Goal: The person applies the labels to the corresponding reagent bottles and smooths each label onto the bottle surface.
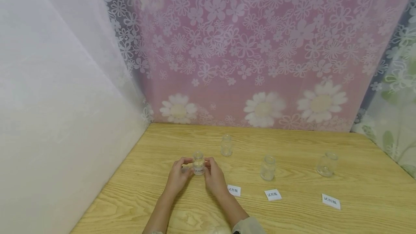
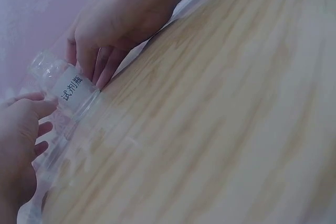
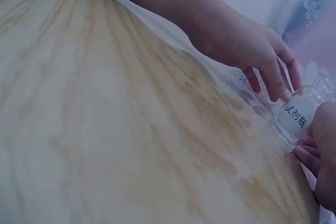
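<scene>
On the wooden table stands a small clear glass bottle (image 1: 198, 168) with a white label stuck on its front, printed with dark characters. My left hand (image 1: 178, 177) holds it from the left, thumb near the label's edge in the left wrist view. From the other side my right hand (image 1: 214, 177) holds the same bottle, its fingers bent around the glass. The labelled face (image 2: 72, 87) shows between both hands in the left wrist view. In the right wrist view, the label (image 3: 296, 116) is partly covered by the right hand (image 3: 325, 145).
Behind the hands is a clear bottle (image 1: 226, 145). Farther right stand another bottle (image 1: 268, 168) and a wider, tilted-looking one (image 1: 327, 164). Three white printed labels lie in front: near the right forearm (image 1: 234, 190), mid-table (image 1: 273, 194) and at right (image 1: 331, 201). Flowered curtains (image 1: 243, 46) close off the back.
</scene>
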Demonstrator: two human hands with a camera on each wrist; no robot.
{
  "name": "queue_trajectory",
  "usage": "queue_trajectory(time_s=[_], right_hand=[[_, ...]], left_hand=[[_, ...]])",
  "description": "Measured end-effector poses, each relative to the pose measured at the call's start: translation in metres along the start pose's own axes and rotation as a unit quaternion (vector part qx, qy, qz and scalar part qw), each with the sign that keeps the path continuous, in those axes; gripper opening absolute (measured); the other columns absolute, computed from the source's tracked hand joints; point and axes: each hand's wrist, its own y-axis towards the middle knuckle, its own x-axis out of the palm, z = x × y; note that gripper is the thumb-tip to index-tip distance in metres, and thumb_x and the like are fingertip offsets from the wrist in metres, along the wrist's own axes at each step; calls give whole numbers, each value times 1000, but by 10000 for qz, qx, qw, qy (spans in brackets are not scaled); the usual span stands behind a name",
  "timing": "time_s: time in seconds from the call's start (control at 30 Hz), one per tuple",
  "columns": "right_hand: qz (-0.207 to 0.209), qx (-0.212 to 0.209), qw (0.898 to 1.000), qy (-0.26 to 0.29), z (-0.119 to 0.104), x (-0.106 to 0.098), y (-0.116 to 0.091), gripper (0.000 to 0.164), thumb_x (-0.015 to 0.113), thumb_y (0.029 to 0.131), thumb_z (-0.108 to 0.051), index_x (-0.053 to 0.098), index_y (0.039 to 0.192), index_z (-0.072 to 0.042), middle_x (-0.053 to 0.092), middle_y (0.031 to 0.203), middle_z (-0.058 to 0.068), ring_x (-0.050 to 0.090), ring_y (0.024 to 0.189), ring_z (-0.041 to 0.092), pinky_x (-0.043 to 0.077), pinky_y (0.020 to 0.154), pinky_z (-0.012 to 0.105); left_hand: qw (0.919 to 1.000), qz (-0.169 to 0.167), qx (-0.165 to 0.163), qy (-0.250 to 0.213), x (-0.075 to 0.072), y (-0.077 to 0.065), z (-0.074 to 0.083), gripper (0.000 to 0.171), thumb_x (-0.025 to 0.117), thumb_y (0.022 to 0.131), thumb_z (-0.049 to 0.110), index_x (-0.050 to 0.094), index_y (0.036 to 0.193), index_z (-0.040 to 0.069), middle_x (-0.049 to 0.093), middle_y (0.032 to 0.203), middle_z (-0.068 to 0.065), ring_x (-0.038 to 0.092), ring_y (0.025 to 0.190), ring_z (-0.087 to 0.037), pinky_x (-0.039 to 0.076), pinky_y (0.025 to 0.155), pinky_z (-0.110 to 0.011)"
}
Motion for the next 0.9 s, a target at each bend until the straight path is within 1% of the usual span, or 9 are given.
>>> queue_trajectory(time_s=[0.2,0.4,0.6,0.73,0.83,0.9], right_hand=[[15,156,9996,215,0,0,1,25,51,93,-3,50,117,-2,59,105,13,58,97,27,48,82,39],[-50,341,9989,331,-3,0,-1,25,48,94,-7,50,118,-2,57,107,14,56,100,29,47,83,40],[-87,350,9983,464,-4,-1,-2,28,49,95,-11,47,120,1,56,109,16,55,102,32,47,84,41],[-50,341,9979,543,-4,-1,-1,31,51,94,-15,46,120,3,57,109,16,56,100,31,47,83,39],[35,374,9979,524,-4,0,0,33,54,92,-14,47,120,2,57,109,15,57,99,29,48,82,36],[123,343,9980,510,-4,-1,0,33,55,90,-10,47,120,4,56,110,16,57,99,30,48,83,36]], left_hand=[[9999,34,-66,-82,0,2,-1,22,65,84,4,59,105,6,60,107,-5,48,103,-27,39,87,-50],[9992,-139,-298,-213,-1,1,2,22,62,88,8,58,109,6,57,110,-5,46,106,-26,37,90,-48],[9988,-199,-173,-404,-1,-1,6,23,58,90,9,56,112,2,56,112,-9,45,108,-30,36,90,-51],[9989,-189,-213,-369,-1,-1,5,25,58,91,13,55,114,3,55,112,-7,45,108,-28,36,91,-50],[9988,-196,-290,-341,-1,-2,5,27,58,91,15,55,116,4,54,113,-7,44,110,-27,35,92,-49],[9986,-176,-349,-367,-1,-3,6,29,59,91,15,54,117,3,52,115,-9,43,111,-28,34,93,-50]])
